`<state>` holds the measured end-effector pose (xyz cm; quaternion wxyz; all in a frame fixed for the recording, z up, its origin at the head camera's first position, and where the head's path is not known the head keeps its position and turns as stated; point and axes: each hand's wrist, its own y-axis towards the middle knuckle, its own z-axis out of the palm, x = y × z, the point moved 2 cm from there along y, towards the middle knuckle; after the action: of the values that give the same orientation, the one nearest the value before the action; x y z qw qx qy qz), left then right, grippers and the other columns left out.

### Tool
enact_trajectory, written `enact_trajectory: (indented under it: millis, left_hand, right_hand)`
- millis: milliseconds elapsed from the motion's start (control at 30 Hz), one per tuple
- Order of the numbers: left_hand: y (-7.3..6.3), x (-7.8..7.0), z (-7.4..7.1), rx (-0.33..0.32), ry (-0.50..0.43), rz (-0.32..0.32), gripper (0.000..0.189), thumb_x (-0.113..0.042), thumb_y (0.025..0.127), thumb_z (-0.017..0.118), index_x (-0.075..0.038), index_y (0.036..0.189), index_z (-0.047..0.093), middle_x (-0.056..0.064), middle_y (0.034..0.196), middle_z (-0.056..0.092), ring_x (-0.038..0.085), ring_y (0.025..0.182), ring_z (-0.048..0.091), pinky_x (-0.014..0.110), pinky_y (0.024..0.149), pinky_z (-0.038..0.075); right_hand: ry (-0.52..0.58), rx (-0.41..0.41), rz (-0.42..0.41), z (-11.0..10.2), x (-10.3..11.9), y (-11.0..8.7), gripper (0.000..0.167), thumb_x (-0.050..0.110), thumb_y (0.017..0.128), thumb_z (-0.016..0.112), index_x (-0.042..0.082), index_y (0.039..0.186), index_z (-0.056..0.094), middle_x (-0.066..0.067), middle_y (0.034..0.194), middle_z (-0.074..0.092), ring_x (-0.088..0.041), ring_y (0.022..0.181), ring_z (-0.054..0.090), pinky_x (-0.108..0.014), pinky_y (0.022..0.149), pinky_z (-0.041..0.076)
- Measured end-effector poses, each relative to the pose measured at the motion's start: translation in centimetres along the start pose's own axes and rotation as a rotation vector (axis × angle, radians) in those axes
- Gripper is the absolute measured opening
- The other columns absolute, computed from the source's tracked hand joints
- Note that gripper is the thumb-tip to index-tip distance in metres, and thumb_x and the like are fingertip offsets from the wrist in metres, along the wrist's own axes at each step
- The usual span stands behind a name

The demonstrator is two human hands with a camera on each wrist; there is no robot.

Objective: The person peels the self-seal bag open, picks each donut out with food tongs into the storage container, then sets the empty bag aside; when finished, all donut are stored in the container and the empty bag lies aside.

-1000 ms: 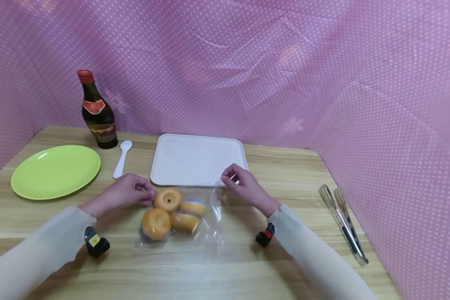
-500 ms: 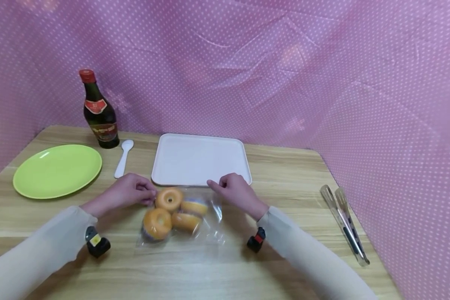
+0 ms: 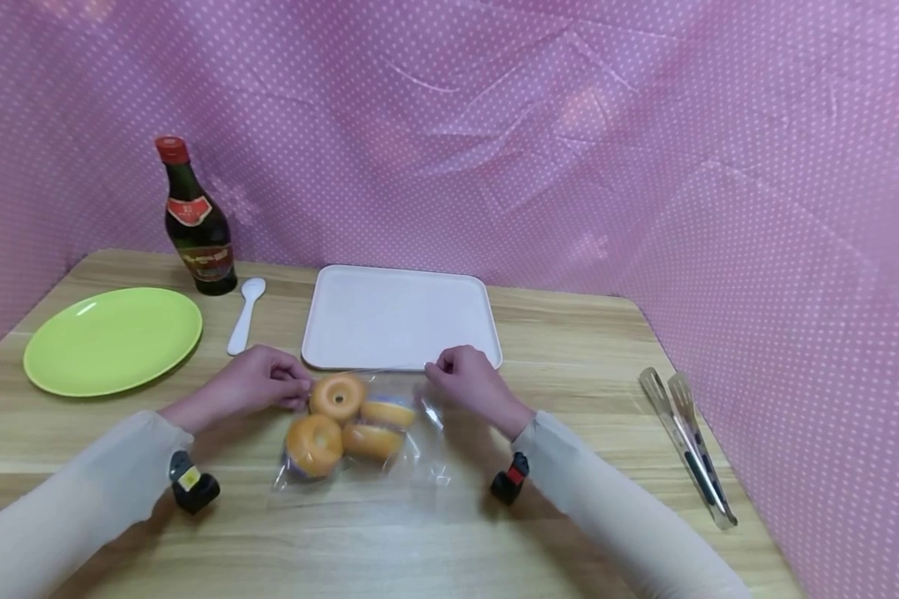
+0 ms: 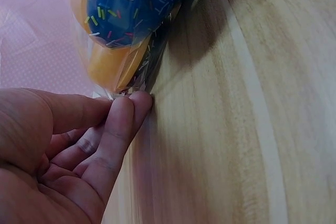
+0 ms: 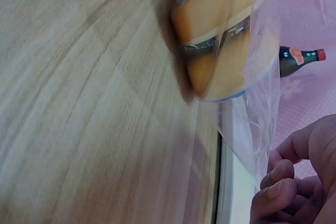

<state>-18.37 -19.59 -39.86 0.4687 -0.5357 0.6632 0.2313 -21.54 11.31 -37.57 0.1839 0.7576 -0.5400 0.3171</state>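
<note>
A clear plastic bag [image 3: 419,466] lies on the table with several doughnuts [image 3: 314,446] inside. Blue icing with sprinkles shows on a doughnut [image 4: 118,11] in the left wrist view. My left hand [image 3: 258,381] pinches the bag's left edge between thumb and fingers, close beside the doughnuts. At the bag's far right corner my right hand [image 3: 474,384] pinches the film, just in front of the white tray [image 3: 400,320]. The right wrist view shows the plastic [image 5: 262,119] stretched from the doughnuts to the right fingertips [image 5: 275,190].
A lime-green plate [image 3: 112,341] lies at the left, with a white spoon [image 3: 247,316] beside it. Behind them stands a dark red-capped bottle [image 3: 201,225]. Metal tongs [image 3: 689,449] lie near the table's right edge. A pink dotted cloth [image 3: 449,150] hangs around the table.
My right hand has come down and left, its raised thumb lowering onto the bag's corner to pinch it. The left hand keeps its hold in the same place.
</note>
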Motion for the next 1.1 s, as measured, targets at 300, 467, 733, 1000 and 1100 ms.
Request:
enact_trajectory:
  millis: [300, 467, 733, 1000, 1100]
  left_hand:
    - [0.0, 0.3, 0.1, -0.029, 0.035, 0.013, 0.016, -0.002, 0.099, 0.065, 0.012, 0.105, 0.072, 0.012, 0.089, 0.078, 0.006, 0.075, 0.071, 0.02, 0.07, 0.063]
    - [-0.3, 0.4, -0.1, -0.04, 0.048, 0.013, 0.016, -0.001, 0.1, 0.064, 0.012, 0.104, 0.072, 0.012, 0.089, 0.078, 0.005, 0.076, 0.07, 0.019, 0.068, 0.061]
    - [-0.4, 0.2, -0.2, -0.036, 0.05, -0.009, 0.016, -0.002, 0.101, 0.064, 0.011, 0.105, 0.071, 0.008, 0.086, 0.077, 0.007, 0.077, 0.07, 0.019, 0.069, 0.061]
    - [-0.3, 0.2, -0.2, -0.032, 0.055, -0.015, 0.017, -0.004, 0.101, 0.064, 0.011, 0.106, 0.072, 0.005, 0.084, 0.076, 0.007, 0.075, 0.068, 0.02, 0.068, 0.06]
    - [-0.3, 0.2, -0.1, -0.031, 0.048, -0.02, 0.018, -0.004, 0.101, 0.064, 0.011, 0.106, 0.072, 0.006, 0.084, 0.076, 0.007, 0.075, 0.069, 0.02, 0.068, 0.061]
  right_hand:
    - [0.15, 0.068, -0.049, -0.7, -1.1, -0.1, 0.031, 0.014, 0.101, 0.063, 0.007, 0.071, 0.062, 0.007, 0.061, 0.05, -0.009, 0.062, 0.046, -0.02, 0.06, 0.042]
    - [0.21, 0.139, -0.049, -1.2, -2.1, -0.6, 0.029, 0.012, 0.103, 0.062, 0.004, 0.075, 0.061, 0.006, 0.062, 0.049, -0.008, 0.058, 0.045, -0.019, 0.054, 0.039]
    - [0.23, 0.188, -0.043, -2.1, -3.6, -0.7, 0.03, 0.014, 0.105, 0.06, 0.0, 0.079, 0.059, 0.006, 0.061, 0.049, -0.008, 0.057, 0.044, -0.018, 0.053, 0.039]
    - [0.379, 0.2, 0.042, -2.0, -4.5, -0.8, 0.04, 0.027, 0.108, 0.057, 0.011, 0.071, 0.054, 0.006, 0.063, 0.049, -0.008, 0.057, 0.043, -0.019, 0.053, 0.04]
    - [0.432, 0.217, 0.057, -1.9, -4.3, -0.9, 0.041, 0.031, 0.108, 0.056, 0.001, 0.079, 0.06, 0.005, 0.066, 0.051, -0.01, 0.059, 0.045, -0.021, 0.054, 0.04]
